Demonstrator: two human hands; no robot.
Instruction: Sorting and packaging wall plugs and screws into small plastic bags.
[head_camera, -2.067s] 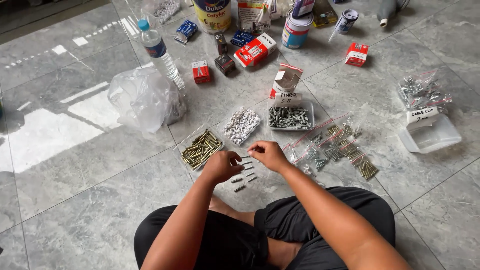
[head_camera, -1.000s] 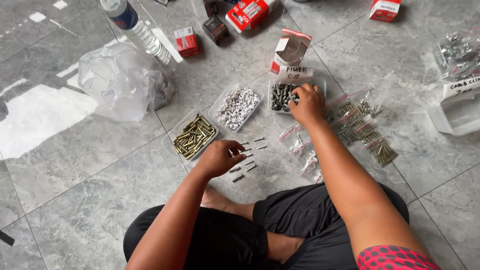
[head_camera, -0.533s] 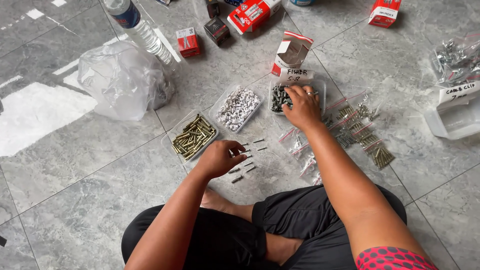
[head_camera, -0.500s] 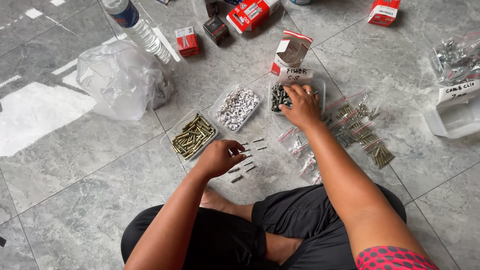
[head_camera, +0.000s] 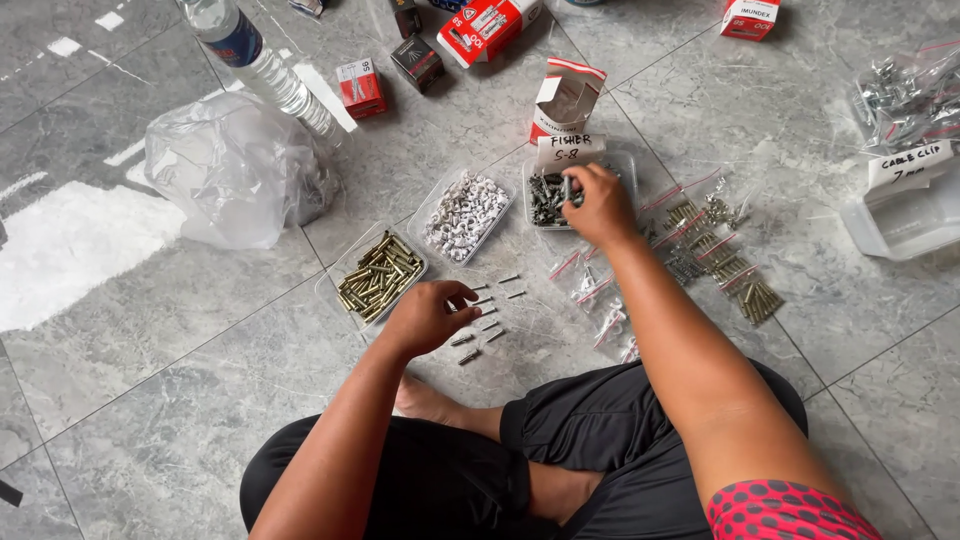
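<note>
I sit cross-legged on a grey tiled floor. My right hand (head_camera: 598, 205) reaches over a clear tray of dark grey plugs (head_camera: 547, 196) and pinches one grey plug (head_camera: 566, 189) at its fingertips. My left hand (head_camera: 428, 315) rests curled over a small scatter of loose grey plugs (head_camera: 487, 312) on the floor, its fingers touching them. A clear tray of white plugs (head_camera: 464, 212) and a clear tray of brass-coloured pieces (head_camera: 378, 277) lie just beyond my left hand.
Small zip bags of screws (head_camera: 716, 256) lie to the right of my right arm. A crumpled clear plastic bag (head_camera: 236, 168) and a water bottle (head_camera: 255, 60) are at the left. Red and white boxes (head_camera: 488, 24) stand at the back, an open clear container (head_camera: 905, 216) at the right.
My right hand went from the loose plugs out to the dark plug tray and now lifts slightly with a plug pinched. My left hand has stayed over the loose plugs.
</note>
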